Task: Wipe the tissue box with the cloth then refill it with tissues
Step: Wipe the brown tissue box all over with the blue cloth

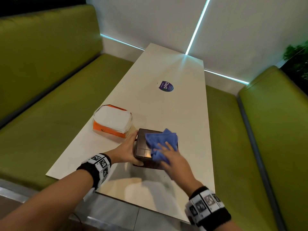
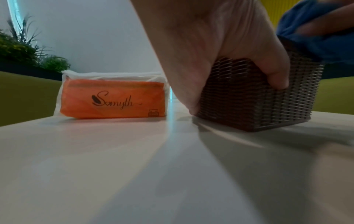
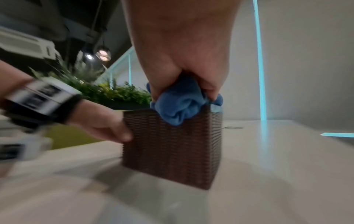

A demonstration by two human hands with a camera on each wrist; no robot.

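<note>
Fingers (image 1: 138, 162) of our left hand (image 1: 126, 151), right of one orange tissue pack (image 1: 113, 121), curl round one brown woven box (image 1: 143, 147) on the table (image 1: 175, 110), lower centre; our right hand (image 1: 175, 161) pinches one blue cloth (image 1: 163, 139) atop it.
</note>
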